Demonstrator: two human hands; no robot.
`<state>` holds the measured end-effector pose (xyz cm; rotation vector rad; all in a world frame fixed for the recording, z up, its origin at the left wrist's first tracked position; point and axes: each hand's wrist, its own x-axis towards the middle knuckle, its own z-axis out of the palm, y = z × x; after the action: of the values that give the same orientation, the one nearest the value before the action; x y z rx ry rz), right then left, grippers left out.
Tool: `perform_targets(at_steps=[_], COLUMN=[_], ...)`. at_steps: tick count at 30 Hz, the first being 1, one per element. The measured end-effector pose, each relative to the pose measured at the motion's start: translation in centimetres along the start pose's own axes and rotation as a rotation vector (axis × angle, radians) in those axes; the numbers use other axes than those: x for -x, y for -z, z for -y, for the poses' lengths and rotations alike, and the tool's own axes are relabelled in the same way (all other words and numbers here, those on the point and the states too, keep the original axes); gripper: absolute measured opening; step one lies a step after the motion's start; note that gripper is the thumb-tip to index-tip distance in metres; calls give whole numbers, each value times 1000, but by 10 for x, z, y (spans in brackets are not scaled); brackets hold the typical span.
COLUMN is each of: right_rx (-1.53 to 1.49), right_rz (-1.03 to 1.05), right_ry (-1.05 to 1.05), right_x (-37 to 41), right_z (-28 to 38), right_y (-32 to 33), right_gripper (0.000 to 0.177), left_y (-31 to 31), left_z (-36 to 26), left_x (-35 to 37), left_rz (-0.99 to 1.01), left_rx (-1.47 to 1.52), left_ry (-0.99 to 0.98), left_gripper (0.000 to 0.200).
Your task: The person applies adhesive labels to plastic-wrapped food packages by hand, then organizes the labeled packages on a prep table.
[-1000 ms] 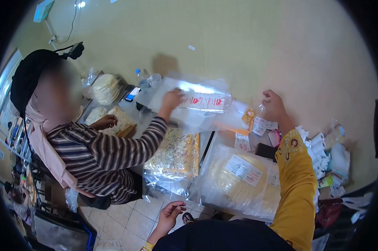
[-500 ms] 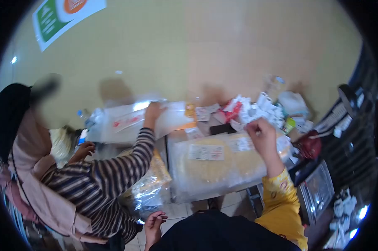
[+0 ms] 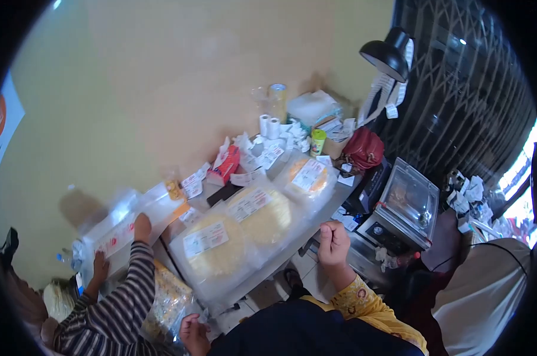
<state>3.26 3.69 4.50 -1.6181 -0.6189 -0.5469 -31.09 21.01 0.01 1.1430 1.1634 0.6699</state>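
Observation:
My right hand [image 3: 333,244] is raised beside the front table edge, fingers folded and thumb pressed against them; whatever it may hold is hidden. Low in the view, my left hand [image 3: 194,333] is loosely curled with its fingers a little apart, nothing visible in it, beside a clear plastic package [image 3: 173,296]. On the table [image 3: 256,274] lie large round pale flat items in clear bags with printed labels: one nearest the front left [image 3: 214,252], one in the middle [image 3: 265,219], and a smaller, orange-centred one [image 3: 309,177] at the back right.
At left, a co-worker's striped sleeve [image 3: 123,296] and two hands rest on a white printed package [image 3: 117,234]. Behind the bags are a red-white packet [image 3: 225,163], paper rolls [image 3: 269,127] and a green-lidded tub [image 3: 317,142]. A lidded machine [image 3: 408,196] and black lamp [image 3: 387,56] stand right.
The view has swung right, bringing the lamp and machine into fuller sight. My right hand has gone from above the bags to the table's front edge, its fingers folded tighter.

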Motion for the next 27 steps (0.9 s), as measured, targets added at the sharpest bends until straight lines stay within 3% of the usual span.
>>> perform_targets(at_steps=[1, 4, 7, 9, 10, 11, 14, 16, 18, 20, 22, 24, 25, 27], right_rx=[63, -3, 122, 144, 157, 192, 233, 331, 382, 583, 766, 861, 869, 898], right_rz=[24, -102, -82, -23, 12, 123, 266, 269, 305, 297, 674, 839, 813, 794], right_ry=[26, -57, 63, -50, -108, -205, -208, -55, -81, -225, -492, -668, -712, -625], right_x=[-4, -28, -75, -110, -128, -153, -218, -260, -298, -330, -361, -370, -374, -379], right_z=[-16, -47, -86, -130, -151, -167, -258, -307, -359, -440, -553, -575, -555, -515], right_y=[8, 14, 24, 23, 23, 24, 12, -5, -20, -34, -45, -53, -53, -48], right_gripper=[5, 6, 6, 7, 7, 11, 13, 16, 18, 19, 19, 21, 22, 23], left_y=[-5, -33, -75, -109, -121, -146, -202, -230, -250, -265, -267, -266, -269, -281], left_z=[3, -15, -28, -34, -31, -43, -65, -74, -77, -78, -69, -62, -65, -73], left_x=[-9, -17, -19, -30, -38, -39, -41, -45, -46, -47, -46, -48, -44, -38], left_rz=[4, -12, -119, -165, -150, -155, -173, -187, -208, -232, -255, -256, -261, -281], left_rx=[19, -435, -285, -224, 102, 102, 61, 38, 11, -14, -5, -8, -8, 17], left_ry=[-63, -565, -479, -444, -314, -308, -305, -305, -301, -300, -268, -261, -240, -226], left_gripper=[17, 21, 21, 21, 23, 23, 24, 24, 24, 25, 24, 23, 23, 23])
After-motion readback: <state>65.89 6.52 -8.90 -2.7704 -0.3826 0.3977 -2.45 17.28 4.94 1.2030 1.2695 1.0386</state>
